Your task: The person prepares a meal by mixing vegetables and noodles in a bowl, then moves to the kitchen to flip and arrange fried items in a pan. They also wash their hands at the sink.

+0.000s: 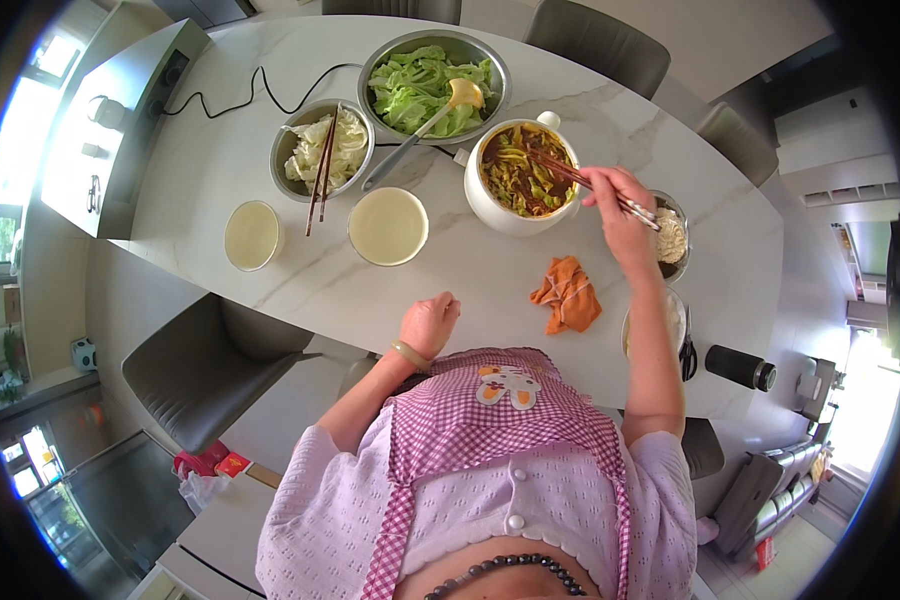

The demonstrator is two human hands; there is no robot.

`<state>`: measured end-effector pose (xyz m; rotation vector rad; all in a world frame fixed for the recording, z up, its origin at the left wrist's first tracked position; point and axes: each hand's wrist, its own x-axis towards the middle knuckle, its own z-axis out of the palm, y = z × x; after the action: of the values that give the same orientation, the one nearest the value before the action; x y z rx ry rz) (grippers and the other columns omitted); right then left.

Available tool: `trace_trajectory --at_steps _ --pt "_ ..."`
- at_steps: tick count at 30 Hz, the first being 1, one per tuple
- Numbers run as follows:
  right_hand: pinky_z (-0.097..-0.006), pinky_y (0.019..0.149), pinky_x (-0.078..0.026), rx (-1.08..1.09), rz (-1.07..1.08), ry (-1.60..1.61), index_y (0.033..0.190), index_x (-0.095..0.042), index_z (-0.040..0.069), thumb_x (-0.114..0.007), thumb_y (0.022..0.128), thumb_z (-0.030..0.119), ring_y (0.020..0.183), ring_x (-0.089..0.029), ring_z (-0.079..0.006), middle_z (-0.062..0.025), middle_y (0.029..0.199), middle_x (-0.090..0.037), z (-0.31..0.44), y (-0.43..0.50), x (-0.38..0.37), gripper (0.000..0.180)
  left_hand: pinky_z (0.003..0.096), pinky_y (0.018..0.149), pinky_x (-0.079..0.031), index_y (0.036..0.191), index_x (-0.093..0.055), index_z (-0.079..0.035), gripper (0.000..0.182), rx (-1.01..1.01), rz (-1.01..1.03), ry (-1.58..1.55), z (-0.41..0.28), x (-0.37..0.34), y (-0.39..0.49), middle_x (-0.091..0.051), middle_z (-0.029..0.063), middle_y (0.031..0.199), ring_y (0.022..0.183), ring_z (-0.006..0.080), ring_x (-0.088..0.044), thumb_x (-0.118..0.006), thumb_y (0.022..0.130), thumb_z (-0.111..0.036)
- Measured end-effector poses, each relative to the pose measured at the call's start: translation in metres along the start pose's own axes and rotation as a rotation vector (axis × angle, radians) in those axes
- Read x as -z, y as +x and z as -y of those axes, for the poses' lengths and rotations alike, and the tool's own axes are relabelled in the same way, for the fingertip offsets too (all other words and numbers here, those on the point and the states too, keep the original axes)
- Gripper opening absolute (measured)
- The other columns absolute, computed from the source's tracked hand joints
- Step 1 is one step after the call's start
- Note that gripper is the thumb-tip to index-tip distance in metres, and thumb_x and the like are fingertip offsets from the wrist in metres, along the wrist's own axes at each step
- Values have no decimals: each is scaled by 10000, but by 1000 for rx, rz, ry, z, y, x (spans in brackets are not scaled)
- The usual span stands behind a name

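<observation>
My right hand [621, 214] grips a pair of dark wooden chopsticks [559, 166] with patterned ends. Their tips dip into a white pot [504, 216] holding leafy greens in dark red-brown broth [523, 171]. Curled into a loose fist, my left hand [429, 322] rests at the near table edge, and nothing shows in it. A crumpled orange cloth [568, 295] lies below the pot, between my two hands. Beyond my right wrist, partly covered by it, a metal bowl [685, 259] contains a pale, crinkled food [671, 236].
Left of the pot stand a steel bowl of green leaves [412, 82] with a ladle [420, 139], a smaller bowl of pale leaves [322, 154] with chopsticks across it, and two bowls [388, 226] [253, 235]. Scissors [688, 356] and a black flask [739, 367] lie right; a cord [259, 82] crosses the marble-patterned table.
</observation>
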<state>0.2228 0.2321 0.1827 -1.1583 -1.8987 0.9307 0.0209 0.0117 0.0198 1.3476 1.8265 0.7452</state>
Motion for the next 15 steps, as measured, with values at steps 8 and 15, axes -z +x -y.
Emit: trace_trajectory --at_steps 8,15 --pt "-238 604 -509 -57 -59 105 986 -693 -18 -601 942 68 654 -646 -110 -71 845 -646 -41 -3 -35 133 399 604 -483 827 -604 -9 179 -60 21 18 1 3 -2 -639 160 712 646 341 -622 -568 911 -163" --pt "-247 593 -476 -43 -102 116 959 -701 -7 -613 932 57 649 -610 -103 -59 818 -649 -50 -12 -42 111 434 554 -415 742 -547 17 323 -45 40 85 -5 7 -1 -545 209 657 586 385 -515 -597 932 -239"
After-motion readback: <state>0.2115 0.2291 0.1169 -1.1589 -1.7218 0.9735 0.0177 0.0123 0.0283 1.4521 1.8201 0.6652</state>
